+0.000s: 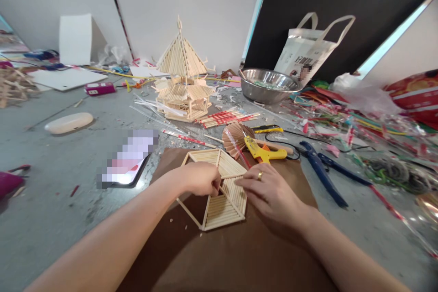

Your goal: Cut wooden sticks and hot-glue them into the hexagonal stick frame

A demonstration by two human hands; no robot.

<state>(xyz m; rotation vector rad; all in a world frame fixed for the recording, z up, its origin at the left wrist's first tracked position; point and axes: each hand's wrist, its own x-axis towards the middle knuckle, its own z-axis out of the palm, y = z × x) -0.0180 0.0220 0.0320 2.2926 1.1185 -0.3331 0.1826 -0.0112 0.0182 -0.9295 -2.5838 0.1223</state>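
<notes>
A flat polygonal frame of pale wooden sticks (224,212), several of its sections filled with rows of sticks, lies on a brown sheet (219,260). Over its middle, my left hand (203,178) is closed in a pinch, fingertips down; whatever sits between them is hidden. My right hand (270,191), with a ring, rests its outstretched fingers on the frame's right edge; its thumb is out of sight. Just beyond lie a yellow hot glue gun (265,149) and a brown pleated paper fan (236,139). The frame's lower-left section shows bare sheet between its sticks.
A stick pagoda model (183,73) stands behind the sheet. Nearby are red-wrapped chopsticks (227,117), a yellow utility knife (268,129), blue-handled cutters (323,173), a phone (130,159), a white case (69,123) and a steel bowl (270,93). Scraps lie along the right.
</notes>
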